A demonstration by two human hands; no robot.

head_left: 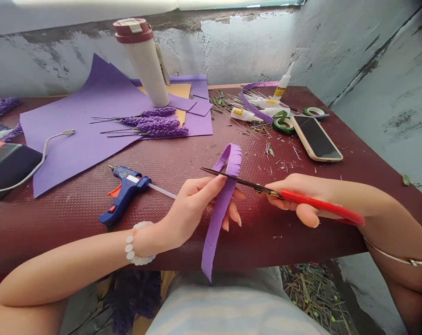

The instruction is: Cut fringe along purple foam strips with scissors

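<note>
"Where is the narrow strip of light-purple, foam-like material point(214, 225)?"

"In the left hand point(192, 207), pinched between thumb and fingers above the near edge of the dark red, textured tabletop point(183, 156). Its upper end loops over, with small slits along the bend, and its lower end hangs toward the person's lap."

"And the right hand point(301, 195)?"

"Clamped on the scissors with red handles and dark metal blades point(291, 197). The blades lie across the strip, right by the left thumb; I cannot tell how far apart they stand."

"What sits near the hands?"

"Beside the left one, a blue glue gun with an orange trigger point(129, 191), a clear stick reaching from its back. Beyond the right one, a phone in a pale case point(316, 138), next to a roll of dark green tape point(282, 123)."

"Farther back?"

"Purple flower spikes on dark wire stems point(158, 125), near a white tumbler with a dark pink lid point(146, 70)."
</note>
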